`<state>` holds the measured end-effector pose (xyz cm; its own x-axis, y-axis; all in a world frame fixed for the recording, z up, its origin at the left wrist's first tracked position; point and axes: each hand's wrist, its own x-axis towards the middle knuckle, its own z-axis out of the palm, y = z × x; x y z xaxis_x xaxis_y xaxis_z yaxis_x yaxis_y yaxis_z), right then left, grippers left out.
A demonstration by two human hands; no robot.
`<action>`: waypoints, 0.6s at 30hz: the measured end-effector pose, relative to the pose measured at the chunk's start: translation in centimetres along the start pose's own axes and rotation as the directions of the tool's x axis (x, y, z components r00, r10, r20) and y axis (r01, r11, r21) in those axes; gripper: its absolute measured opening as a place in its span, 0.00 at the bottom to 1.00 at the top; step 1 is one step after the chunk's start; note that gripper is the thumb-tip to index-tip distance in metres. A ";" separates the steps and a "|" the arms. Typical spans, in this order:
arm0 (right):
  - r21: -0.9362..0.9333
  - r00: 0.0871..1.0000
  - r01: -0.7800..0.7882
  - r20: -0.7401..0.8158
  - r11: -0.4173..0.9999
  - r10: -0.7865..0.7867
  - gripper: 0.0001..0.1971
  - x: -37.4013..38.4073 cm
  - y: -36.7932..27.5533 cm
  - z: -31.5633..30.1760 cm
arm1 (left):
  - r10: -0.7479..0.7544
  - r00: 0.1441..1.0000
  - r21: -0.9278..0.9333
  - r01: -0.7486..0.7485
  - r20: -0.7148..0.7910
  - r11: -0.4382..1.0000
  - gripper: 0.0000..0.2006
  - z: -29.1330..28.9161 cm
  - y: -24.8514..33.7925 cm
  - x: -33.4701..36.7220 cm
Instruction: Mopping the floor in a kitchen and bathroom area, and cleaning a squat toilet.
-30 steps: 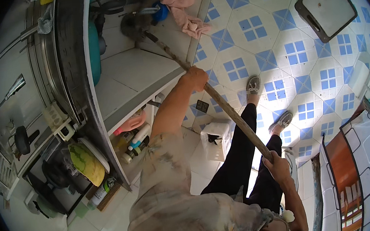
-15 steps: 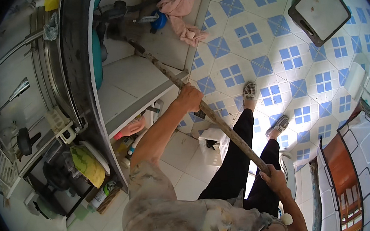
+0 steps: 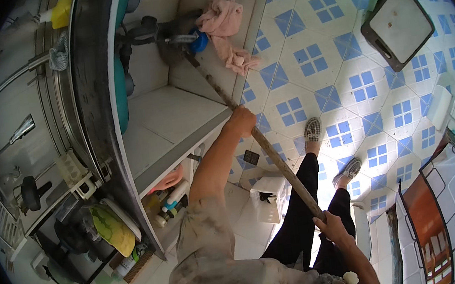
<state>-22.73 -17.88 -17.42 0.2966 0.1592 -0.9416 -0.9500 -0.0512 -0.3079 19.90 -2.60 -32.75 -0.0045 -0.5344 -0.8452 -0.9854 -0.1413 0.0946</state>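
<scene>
With my left hand (image 3: 243,121) I grip the middle of a long, worn wooden pole (image 3: 282,164). My right hand (image 3: 330,226) is closed round its near end. The pole slants away to the far left into a tiled recess under the counter. At its far end is a dark, fuzzy head (image 3: 170,49), blurred, perhaps a mop or broom; I cannot tell which. It sits by a blue round object (image 3: 198,39) and dark pipes (image 3: 144,31). A crumpled pink cloth (image 3: 221,18) lies just right of them, on the recess ledge.
The counter edge (image 3: 102,99), with sink and tap (image 3: 25,127), runs along the left. Lower shelves hold bottles (image 3: 175,197). A small white bin (image 3: 268,198) stands near my legs. A dark-rimmed tray-like object (image 3: 399,24) is on the blue-and-white tiled floor (image 3: 339,47). A wire rack (image 3: 440,214) is at right.
The pole's dark head has shifted to the right inside the recess, nearer the blue object. My left hand has moved slightly right with the pole; both hands keep their grip.
</scene>
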 end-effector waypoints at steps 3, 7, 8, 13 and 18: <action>-0.001 1.000 -0.020 0.023 1.000 0.020 0.25 -2.8 -1.0 -2.9 | -0.040 0.997 -0.041 0.043 0.070 0.998 0.09 -0.9 1.5 -1.5; -0.189 0.995 0.062 -0.067 0.980 -0.076 0.23 -6.8 -2.4 -6.8 | -0.055 0.998 -0.164 0.061 0.040 0.985 0.11 -1.8 4.2 -3.3; -0.233 0.990 0.095 -0.078 0.968 -0.116 0.23 -7.4 -3.0 -7.4 | -0.085 0.996 -0.239 0.083 0.002 0.967 0.11 -1.1 4.2 -3.6; -0.363 0.995 0.071 -0.036 0.929 -0.090 0.24 -8.6 -3.8 -6.1 | -0.127 0.992 -0.295 0.114 -0.023 0.949 0.10 3.6 5.2 -6.7; -0.319 0.997 0.066 0.063 0.946 -0.048 0.26 -11.4 -1.1 -7.7 | -0.107 0.994 -0.302 0.109 0.025 0.947 0.08 2.0 10.1 -6.7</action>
<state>-24.29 -27.25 -7.36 0.3348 0.2237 -0.9154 -0.8479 -0.3523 -0.3962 9.67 1.23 -27.23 0.0963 -0.4956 -0.8632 -0.8826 -0.4434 0.1561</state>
